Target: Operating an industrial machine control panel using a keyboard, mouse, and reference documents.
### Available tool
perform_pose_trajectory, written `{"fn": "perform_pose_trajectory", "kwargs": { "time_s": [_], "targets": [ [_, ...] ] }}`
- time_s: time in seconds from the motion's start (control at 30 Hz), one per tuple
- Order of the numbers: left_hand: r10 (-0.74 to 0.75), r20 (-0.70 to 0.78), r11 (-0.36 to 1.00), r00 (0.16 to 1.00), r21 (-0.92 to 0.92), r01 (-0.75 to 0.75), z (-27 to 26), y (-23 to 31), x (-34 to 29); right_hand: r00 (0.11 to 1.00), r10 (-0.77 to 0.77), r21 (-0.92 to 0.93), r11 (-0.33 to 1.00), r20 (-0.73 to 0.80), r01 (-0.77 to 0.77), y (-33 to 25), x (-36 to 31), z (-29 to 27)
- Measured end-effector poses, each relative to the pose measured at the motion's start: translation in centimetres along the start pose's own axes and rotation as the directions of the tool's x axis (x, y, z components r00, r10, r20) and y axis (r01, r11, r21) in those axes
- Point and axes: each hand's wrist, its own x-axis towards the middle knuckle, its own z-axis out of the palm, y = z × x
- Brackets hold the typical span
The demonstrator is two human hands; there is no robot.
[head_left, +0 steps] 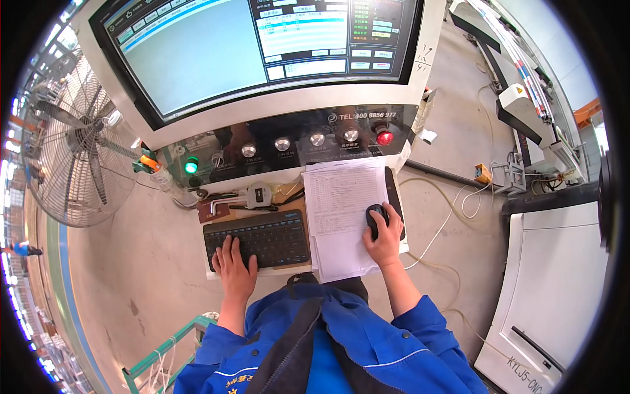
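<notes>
My left hand (234,268) rests with its fingers spread on the lower left part of a black keyboard (279,238). My right hand (385,238) is closed round a black computer mouse (375,222), at the right edge of a stack of printed sheets (341,203). The sheets lie on the shelf beside the keyboard and carry a table of small print. Above the shelf, a lit monitor (203,62) shows a large pale panel on the left and darker panels with lists and buttons on the right.
A black control panel (266,161) holds several silver knobs, a green lit button (191,165) and a red stop button (384,137). A tape measure (259,195) lies behind the keyboard. A large caged fan (85,138) stands left; cables (453,210) run over the floor at right, near a white cabinet (551,282).
</notes>
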Motion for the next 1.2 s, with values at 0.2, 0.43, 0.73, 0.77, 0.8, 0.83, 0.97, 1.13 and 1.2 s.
{"fn": "perform_pose_trajectory", "kwargs": {
  "time_s": [0.2, 0.43, 0.73, 0.77, 0.8, 0.83, 0.97, 1.13, 1.2],
  "targets": [
    [-0.129, -0.033, 0.989, 0.991, 0.07, 0.131, -0.4, -0.1, 0.5, 1.0, -0.002, -0.008, 1.0, -0.001, 0.002, 0.0, 0.2, -0.1],
    [-0.123, -0.058, 0.988, 0.991, 0.091, 0.128, 0.2, -0.5, -0.2, 0.998, 0.015, 0.011, 1.0, 0.053, -0.016, 1.3, -0.4, 0.3],
    [-0.111, -0.094, 0.99, 0.989, 0.074, 0.118, 0.5, -1.3, -0.2, 1.0, 0.017, 0.013, 1.0, 0.023, -0.017, 1.2, -0.3, 0.3],
    [-0.123, -0.095, 0.988, 0.988, 0.086, 0.131, 0.6, -1.4, -0.1, 1.0, -0.016, -0.064, 0.998, 0.003, 0.016, 1.2, -0.4, 0.3],
    [-0.133, -0.074, 0.985, 0.988, 0.103, 0.14, 0.5, -1.6, -0.1, 0.999, -0.043, -0.075, 0.996, -0.017, 0.041, 1.2, -0.4, 0.3],
    [-0.126, -0.068, 0.987, 0.99, 0.093, 0.132, 0.4, -1.7, -0.1, 0.999, -0.03, -0.032, 0.999, -0.027, 0.03, 1.1, -0.4, 0.3],
    [-0.063, -0.092, 0.994, 0.994, 0.089, 0.071, 0.3, -2.0, -0.2, 0.999, -0.034, -0.033, 0.999, -0.021, 0.033, 0.6, -0.3, 0.2],
    [-0.079, -0.066, 0.991, 0.995, 0.101, 0.086, 0.6, -2.0, -0.1, 1.0, -0.009, -0.023, 1.0, -0.006, 0.009, 0.3, -0.1, 0.0],
    [-0.08, -0.075, 0.989, 0.994, 0.122, 0.089, 0.7, -2.1, -0.2, 0.999, -0.033, -0.008, 0.999, -0.032, 0.033, 0.3, 0.0, 0.0]
  ]
}}
